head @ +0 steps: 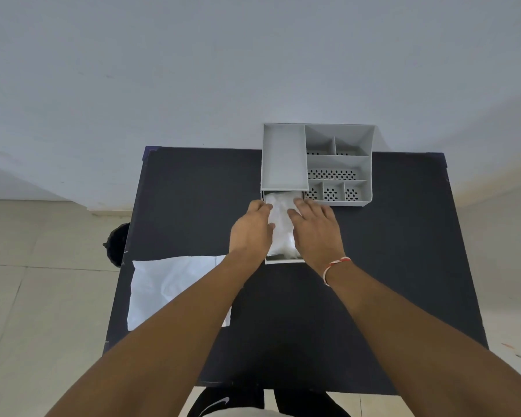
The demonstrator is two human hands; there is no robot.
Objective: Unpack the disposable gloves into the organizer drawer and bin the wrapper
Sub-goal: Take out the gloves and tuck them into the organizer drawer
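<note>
A grey organizer (285, 158) stands at the far edge of the black table (193, 191). Its drawer (285, 260) is pulled out toward me. A bundle of translucent white gloves (280, 224) lies inside the drawer. My left hand (250, 233) rests flat on the left side of the bundle, fingers pointing away. My right hand (313, 227) presses on its right side, fingers spread. The white wrapper (169, 290) lies flat and crumpled on the table's left part, partly under my left forearm.
The organizer's right half (337, 164) has several open perforated compartments. A dark round bin (116, 245) sits on the floor left of the table. A pale wall rises right behind the table. A red-and-white band circles my right wrist (333, 270).
</note>
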